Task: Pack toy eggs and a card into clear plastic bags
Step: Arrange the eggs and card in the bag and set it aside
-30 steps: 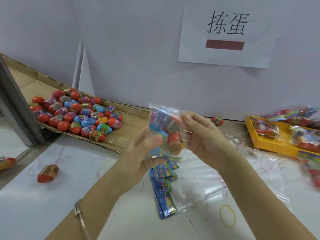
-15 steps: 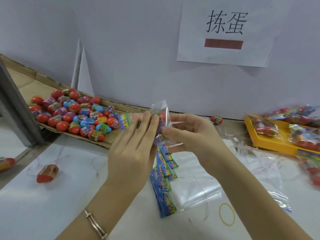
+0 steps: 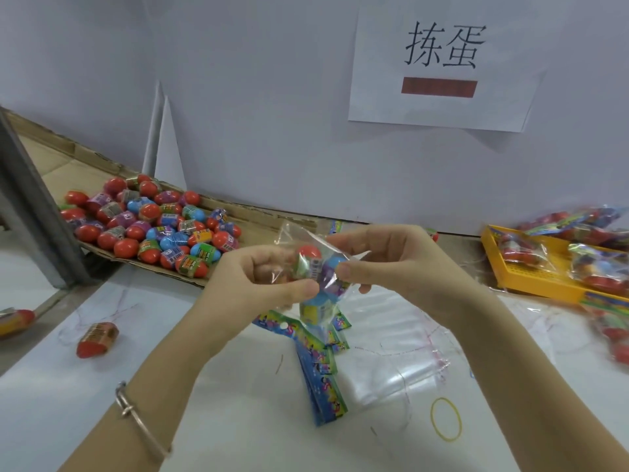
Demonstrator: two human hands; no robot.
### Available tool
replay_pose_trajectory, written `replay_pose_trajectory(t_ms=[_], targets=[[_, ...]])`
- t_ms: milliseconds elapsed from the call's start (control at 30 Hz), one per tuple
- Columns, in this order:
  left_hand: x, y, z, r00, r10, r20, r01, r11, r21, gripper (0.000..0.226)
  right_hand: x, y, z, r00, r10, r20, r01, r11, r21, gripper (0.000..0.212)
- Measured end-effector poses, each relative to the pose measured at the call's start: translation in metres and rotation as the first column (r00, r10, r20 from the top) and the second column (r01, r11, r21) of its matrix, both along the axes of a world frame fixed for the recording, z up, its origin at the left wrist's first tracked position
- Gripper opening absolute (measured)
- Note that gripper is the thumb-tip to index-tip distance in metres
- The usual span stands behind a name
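Both hands hold a clear plastic bag (image 3: 308, 245) above the table's middle, with several toy eggs (image 3: 308, 257) visible through it. My left hand (image 3: 262, 284) pinches the bag from the left, thumb against fingers. My right hand (image 3: 384, 257) pinches it from the right. Under the bag a fanned stack of blue and green cards (image 3: 323, 376) lies next to a pile of flat clear bags (image 3: 388, 362). A heap of loose toy eggs (image 3: 153, 226) fills a cardboard tray (image 3: 61, 165) at the back left.
A yellow tray (image 3: 531, 277) with filled bags stands at the right. One red egg (image 3: 97, 338) lies loose on the white table at the left, another egg (image 3: 15, 320) at the far left edge. A yellow rubber band (image 3: 446, 419) lies near the front. A grey post (image 3: 37, 212) rises at the left.
The bag was first held up flat, then turned edge-on between my hands. It now hangs lower and is pinched from both sides, with the eggs bunched together inside.
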State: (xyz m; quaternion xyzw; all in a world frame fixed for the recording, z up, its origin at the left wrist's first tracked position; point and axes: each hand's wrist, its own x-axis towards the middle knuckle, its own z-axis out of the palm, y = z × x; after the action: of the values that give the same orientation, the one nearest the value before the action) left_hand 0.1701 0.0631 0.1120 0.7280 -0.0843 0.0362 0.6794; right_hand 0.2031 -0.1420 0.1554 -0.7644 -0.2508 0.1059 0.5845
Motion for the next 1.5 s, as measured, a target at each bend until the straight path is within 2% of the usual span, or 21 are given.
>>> replay_pose_trajectory(t_ms=[100, 167, 267, 333, 533, 633, 767, 867, 933, 967, 1100, 1200, 1233, 1300, 1367, 1500], targets=[[0.001, -0.003, -0.003, 0.998, 0.060, -0.016, -0.061, 0.995, -0.080, 0.036, 0.001, 0.005, -0.004, 0.998, -0.062, -0.024, 0.063, 0.997, 0.037, 0.047], [0.002, -0.005, -0.004, 0.996, 0.091, -0.023, -0.093, 0.992, -0.089, 0.034, 0.002, 0.006, -0.006, 0.997, -0.064, -0.044, 0.064, 0.998, -0.008, 0.058], [0.000, -0.011, -0.005, 0.996, 0.083, -0.030, -0.085, 0.993, -0.077, 0.033, 0.001, 0.006, -0.006, 0.998, 0.002, -0.070, -0.009, 0.994, -0.110, 0.044], [-0.001, -0.015, -0.006, 0.995, 0.089, -0.046, -0.092, 0.994, -0.067, 0.028, 0.002, 0.005, -0.007, 0.996, 0.026, -0.085, -0.034, 0.995, -0.095, 0.035], [-0.003, -0.020, -0.001, 0.999, 0.025, -0.026, -0.028, 0.993, -0.116, 0.016, 0.005, 0.003, -0.009, 0.985, 0.096, -0.141, -0.097, 0.995, 0.001, 0.030], [-0.003, -0.017, -0.001, 0.998, 0.044, -0.048, -0.051, 0.988, -0.147, 0.021, 0.005, 0.004, -0.010, 0.984, 0.122, -0.131, -0.117, 0.992, 0.041, 0.025], [-0.002, -0.013, -0.001, 0.998, 0.027, -0.057, -0.036, 0.987, -0.154, 0.043, 0.007, 0.003, -0.010, 0.993, 0.068, -0.099, -0.059, 0.994, 0.093, 0.030], [-0.002, -0.013, 0.001, 0.992, 0.099, -0.073, -0.109, 0.982, -0.157, 0.030, 0.007, 0.002, -0.010, 0.992, 0.101, -0.073, -0.096, 0.993, 0.071, 0.024], [-0.003, -0.014, 0.000, 0.986, 0.148, -0.083, -0.155, 0.984, -0.084, 0.016, 0.005, 0.005, -0.012, 0.989, 0.128, -0.070, -0.125, 0.991, 0.049, 0.026], [-0.003, -0.015, 0.000, 0.984, 0.163, -0.076, -0.167, 0.985, -0.044, 0.016, 0.004, 0.007, -0.013, 0.988, 0.137, -0.071, -0.135, 0.990, 0.034, 0.028], [-0.005, -0.019, 0.001, 0.984, 0.168, -0.056, -0.167, 0.986, 0.015, 0.041, 0.003, 0.011, -0.016, 0.985, 0.150, -0.083, -0.150, 0.989, 0.000, 0.031], [-0.003, -0.015, 0.003, 0.995, 0.077, -0.064, -0.083, 0.991, -0.107, 0.020, 0.005, 0.008, -0.015, 0.990, 0.118, -0.084, -0.110, 0.990, 0.094, 0.024], [-0.003, -0.012, 0.005, 0.997, 0.021, -0.078, -0.034, 0.985, -0.172, 0.018, 0.007, 0.007, -0.014, 0.993, 0.084, -0.079, -0.072, 0.986, 0.150, 0.024], [-0.002, -0.007, 0.005, 0.991, -0.070, -0.111, 0.040, 0.966, -0.256, 0.027, 0.009, 0.004, -0.013, 0.996, 0.019, -0.089, 0.005, 0.964, 0.267, 0.029], [-0.001, -0.007, 0.004, 0.989, -0.052, -0.142, 0.016, 0.970, -0.242, 0.033, 0.009, 0.002, -0.012, 0.993, 0.000, -0.115, 0.039, 0.940, 0.339, 0.030], [0.002, -0.013, -0.003, 0.984, 0.112, -0.140, -0.141, 0.965, -0.220, 0.035, 0.008, 0.006, -0.013, 0.986, 0.007, -0.164, 0.059, 0.917, 0.395, 0.032]])
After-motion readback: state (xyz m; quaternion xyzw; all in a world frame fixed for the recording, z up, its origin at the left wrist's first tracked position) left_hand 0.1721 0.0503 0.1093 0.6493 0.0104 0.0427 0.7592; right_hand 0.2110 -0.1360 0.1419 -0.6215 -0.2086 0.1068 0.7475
